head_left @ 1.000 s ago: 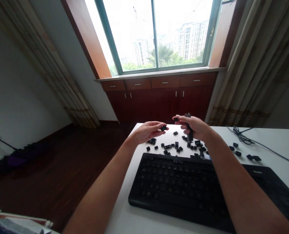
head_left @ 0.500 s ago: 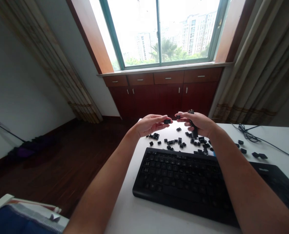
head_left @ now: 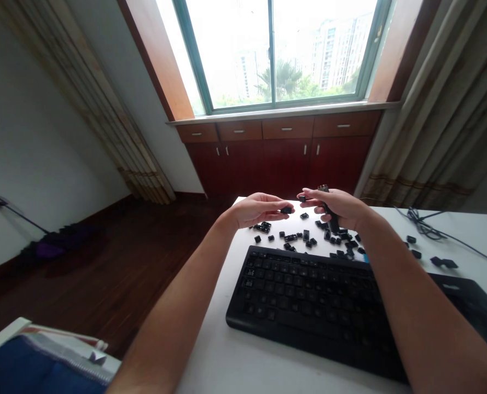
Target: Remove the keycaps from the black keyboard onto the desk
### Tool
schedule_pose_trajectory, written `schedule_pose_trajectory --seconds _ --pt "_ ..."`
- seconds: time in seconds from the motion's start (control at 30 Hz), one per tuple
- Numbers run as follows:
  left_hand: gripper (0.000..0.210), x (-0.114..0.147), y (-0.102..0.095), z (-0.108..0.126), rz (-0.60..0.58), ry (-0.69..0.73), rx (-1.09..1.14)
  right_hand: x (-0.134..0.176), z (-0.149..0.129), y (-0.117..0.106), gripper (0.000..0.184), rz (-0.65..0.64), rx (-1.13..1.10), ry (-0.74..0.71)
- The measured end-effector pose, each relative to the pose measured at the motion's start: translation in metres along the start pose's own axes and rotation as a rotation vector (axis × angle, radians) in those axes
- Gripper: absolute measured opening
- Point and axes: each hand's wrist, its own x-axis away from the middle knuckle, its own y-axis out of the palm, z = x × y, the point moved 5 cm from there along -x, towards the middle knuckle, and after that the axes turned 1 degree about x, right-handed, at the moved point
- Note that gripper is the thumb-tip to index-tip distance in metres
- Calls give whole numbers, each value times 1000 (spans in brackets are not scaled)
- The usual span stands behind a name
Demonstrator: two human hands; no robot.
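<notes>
My left hand (head_left: 258, 210) pinches a black keycap (head_left: 286, 210) between thumb and fingertips above the far part of the white table. Just to its right, my right hand (head_left: 342, 208) holds a smaller black keycap (head_left: 302, 199) at its fingertips. A dark, stick-shaped tool (head_left: 332, 220) is also tucked in the right hand; its exact kind cannot be made out. The two keycaps are close but apart. Below the hands lies a black keyboard (head_left: 301, 306), partly covered by my right forearm, with many keys showing on it.
Several loose black keycaps (head_left: 290, 237) are scattered behind the keyboard, and others (head_left: 444, 262) lie to the right. A coiled black cable (head_left: 419, 223) rests at the table's back right. Something blue (head_left: 365, 258) pokes out beside my right forearm. The white table's (head_left: 210, 339) left edge drops to a dark floor.
The keycap in my left hand has turned and dipped slightly. My right hand keeps its hold on the small keycap and the tool. The whole view has shifted a little.
</notes>
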Motion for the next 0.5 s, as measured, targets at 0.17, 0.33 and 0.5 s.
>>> schedule_pose_trajectory --seconds 0.17,0.33,0.5 --pt "38 -1 2 -3 -12 -9 7 -1 0 -1 42 1 21 -4" --pt "36 0 3 -3 -19 -3 37 -2 1 -3 42 3 49 -4" --pt "37 -1 3 -4 -12 -14 32 -2 1 -2 44 0 87 -5"
